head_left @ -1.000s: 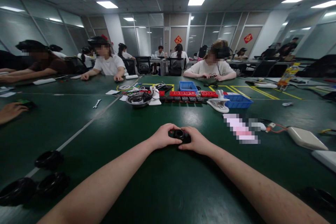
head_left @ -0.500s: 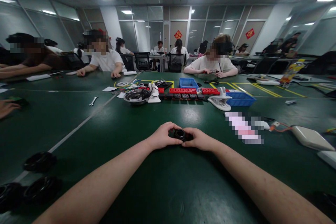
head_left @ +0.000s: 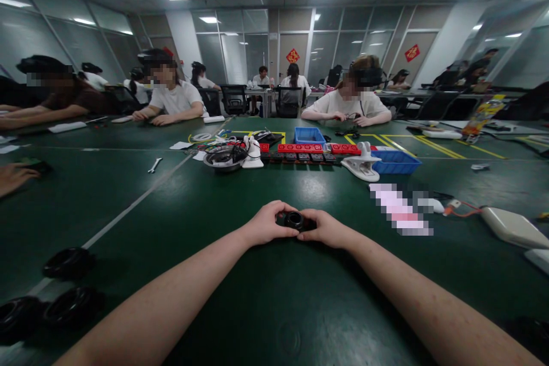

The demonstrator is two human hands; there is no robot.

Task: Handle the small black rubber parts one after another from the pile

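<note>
Your left grip (head_left: 271, 223) and right grip (head_left: 325, 229) are wrapped around a black ring-shaped part (head_left: 294, 219) from both sides, in front of you at the green counter (head_left: 266, 303). Near your left forearm (head_left: 184, 286) lie three more black rings (head_left: 69, 263), while beyond the part stand a metal bowl (head_left: 219, 167), a red socket strip (head_left: 299, 148) and a white clamp (head_left: 363, 168).

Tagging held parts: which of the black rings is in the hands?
The black ring straight ahead, held between the left hand and right hand. The three rings at lower left lie on the green table, away from both hands.
</note>
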